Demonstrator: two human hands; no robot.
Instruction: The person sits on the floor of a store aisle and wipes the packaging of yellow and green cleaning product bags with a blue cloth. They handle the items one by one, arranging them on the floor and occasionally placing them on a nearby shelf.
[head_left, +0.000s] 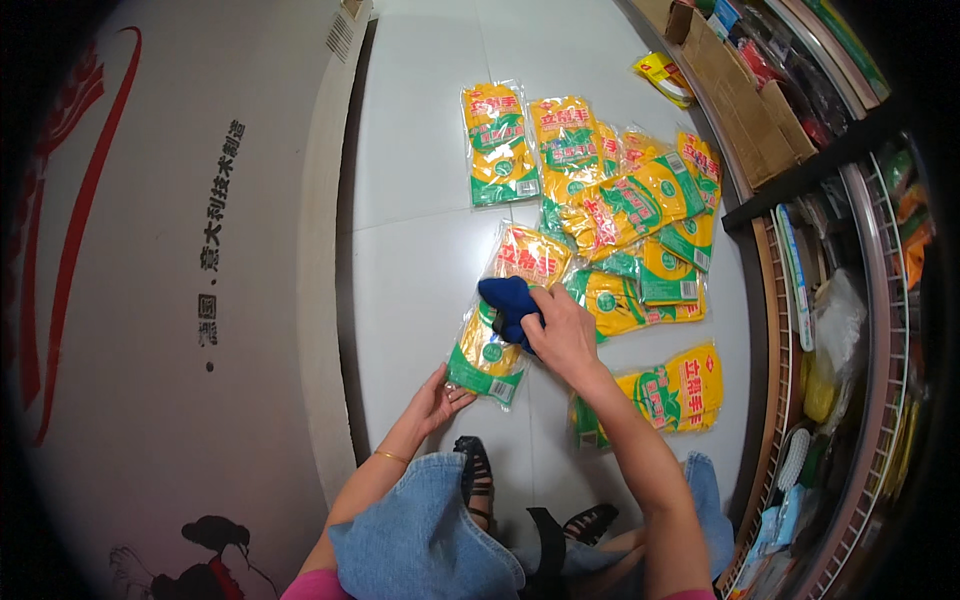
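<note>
My right hand (566, 330) grips a bunched dark blue cloth (511, 304) and presses it against a clear plastic packet of yellow rubber gloves (491, 349). With its fingers spread, my left hand (439, 399) touches the lower left corner of that packet, partly under its edge. The cloth and my right hand hide the middle of the packet. To the right, several more glove packets (634, 199) lie in an overlapping heap. A separate packet (500, 142) lies flat beyond, and a small stack of packets (679, 394) lies near my right forearm.
White floor tiles (420, 262) extend beneath the packets. A printed cardboard box (247, 262) stands along the left. On the right are shelves with a wire rim (889, 315), loaded with bagged goods. A yellow-and-red packet (664, 79) lies by the shelf base. My sandalled feet (474, 472) are close below.
</note>
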